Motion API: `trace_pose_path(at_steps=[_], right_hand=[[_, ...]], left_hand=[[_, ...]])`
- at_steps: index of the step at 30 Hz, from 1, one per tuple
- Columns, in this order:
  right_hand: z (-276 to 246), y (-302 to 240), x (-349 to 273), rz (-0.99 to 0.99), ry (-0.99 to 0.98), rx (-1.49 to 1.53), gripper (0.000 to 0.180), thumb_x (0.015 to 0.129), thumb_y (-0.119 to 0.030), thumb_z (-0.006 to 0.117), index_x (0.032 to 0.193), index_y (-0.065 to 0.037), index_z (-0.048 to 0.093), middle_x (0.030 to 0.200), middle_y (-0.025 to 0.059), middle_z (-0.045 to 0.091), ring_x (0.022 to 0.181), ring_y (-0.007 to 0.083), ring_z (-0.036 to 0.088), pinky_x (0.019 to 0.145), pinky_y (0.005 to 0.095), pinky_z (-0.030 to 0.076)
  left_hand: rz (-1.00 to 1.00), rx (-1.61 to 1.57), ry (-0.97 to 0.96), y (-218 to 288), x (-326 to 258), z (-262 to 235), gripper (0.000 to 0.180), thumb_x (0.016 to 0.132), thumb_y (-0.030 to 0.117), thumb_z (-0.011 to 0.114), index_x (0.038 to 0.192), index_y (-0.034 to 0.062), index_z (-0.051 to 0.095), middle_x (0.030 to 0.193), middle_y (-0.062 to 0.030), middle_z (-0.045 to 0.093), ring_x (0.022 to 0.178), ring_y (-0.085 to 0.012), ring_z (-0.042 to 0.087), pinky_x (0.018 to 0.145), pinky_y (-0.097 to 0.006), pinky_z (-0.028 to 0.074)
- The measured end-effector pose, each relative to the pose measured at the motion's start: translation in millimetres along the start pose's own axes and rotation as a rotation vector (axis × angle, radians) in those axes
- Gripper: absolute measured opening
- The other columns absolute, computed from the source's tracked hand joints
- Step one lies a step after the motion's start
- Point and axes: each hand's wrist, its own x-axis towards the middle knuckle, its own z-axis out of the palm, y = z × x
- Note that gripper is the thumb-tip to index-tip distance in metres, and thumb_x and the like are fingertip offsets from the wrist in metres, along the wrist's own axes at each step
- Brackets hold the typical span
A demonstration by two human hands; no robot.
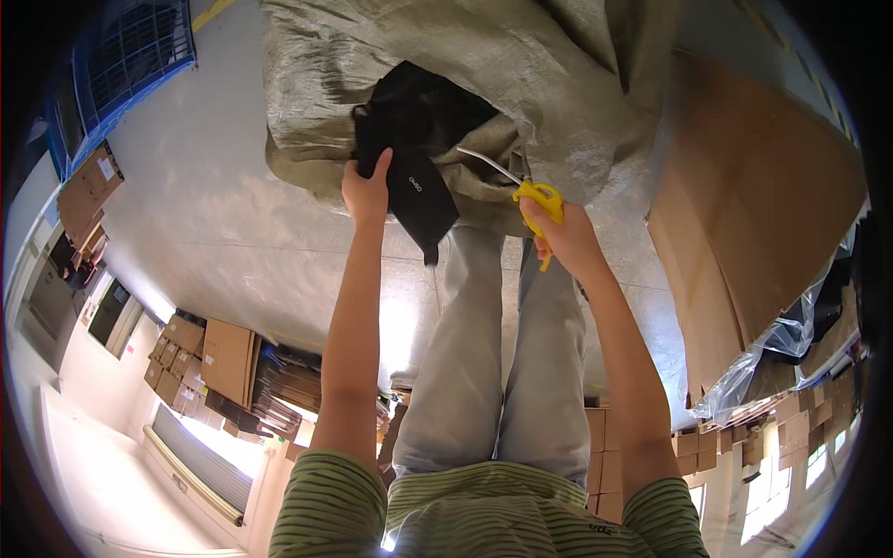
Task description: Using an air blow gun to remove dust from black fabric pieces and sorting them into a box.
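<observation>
My left hand [369, 192] pinches the edge of a black cloth piece [423, 193], thumb on top. Small pale lettering marks its lower part, a narrow tab hangs from its near end, and its far end [423, 102] spreads over a grey-green woven sheet [567, 74]. In my right hand [569, 237] is a yellow air blow gun [539, 200], fingers wrapped round its handle. Its thin bent metal nozzle [488, 166] points far and left towards the black cloth, a little apart from it. Whatever lies beneath the woven sheet is hidden.
A large brown cardboard box [744, 232] stands close on the right, with clear plastic film [786, 337] at its side. Blue crates [130, 56] are at the far left, beside a smaller carton [90, 191]. Grey floor [214, 186] lies between.
</observation>
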Motion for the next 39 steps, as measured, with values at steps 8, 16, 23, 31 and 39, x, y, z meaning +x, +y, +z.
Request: trace_pose_path(at_steps=[8,16,23,31,39], right_hand=[[-18.1,14.2,-18.4,0.092,-0.022,0.055,0.046,0.08,-0.047,0.059,0.081,-0.001,0.061,0.063,0.0053,0.061,0.051,0.0102,0.055,0.048,0.0206,0.044],[-21.9,49.6,-8.6,0.119,0.021,0.151,0.052,0.076,-0.052,0.062,0.087,-0.002,0.062,0.062,0.0043,0.06,0.046,0.0078,0.052,0.045,0.0196,0.042],[-13.2,69.7,16.2,0.194,0.08,0.169,0.048,0.08,-0.051,0.059,0.088,-0.003,0.062,0.068,0.004,0.062,0.051,0.0084,0.056,0.045,0.0194,0.042],[-3.5,53.1,57.9,0.212,-0.004,0.09,0.048,0.085,-0.048,0.054,0.094,-0.002,0.064,0.057,0.0042,0.058,0.04,0.0051,0.046,0.04,0.0173,0.033],[-3.2,45.6,109.8,0.252,-0.088,-0.084,0.042,0.087,-0.043,0.054,0.095,-0.002,0.063,0.058,0.0026,0.057,0.04,0.0008,0.041,0.038,0.0152,0.029]], left_hand=[[0.629,-1.187,0.119,275.4,-82.2,-22.6,0.041,0.079,0.017,0.07,0.105,0.0017,0.043,0.096,-0.0036,0.053,0.083,-0.0079,0.049,0.071,-0.021,0.042],[0.983,-1.146,-0.261,353.5,-270.2,13.7,0.053,0.08,0.037,0.059,0.114,-0.0013,0.045,0.118,-0.0126,0.044,0.11,-0.0185,0.038,0.087,-0.033,0.038],[0.812,-0.889,-1.327,292.9,-203.3,63.2,0.028,0.083,0.032,0.056,0.094,0.0067,0.063,0.08,-0.0108,0.064,0.079,-0.0197,0.061,0.073,-0.033,0.047],[-0.94,-1.539,-0.286,-61.7,58.6,155.1,0.087,0.079,0.052,0.059,0.135,-0.0033,0.022,0.134,-0.0192,0.034,0.126,-0.0305,0.033,0.107,-0.039,0.025],[-0.791,-1.851,-0.204,-110.6,132.3,215.5,0.095,0.067,0.081,0.039,0.138,0.019,0.026,0.139,-0.0085,0.031,0.128,-0.0341,0.027,0.101,-0.059,0.022]])
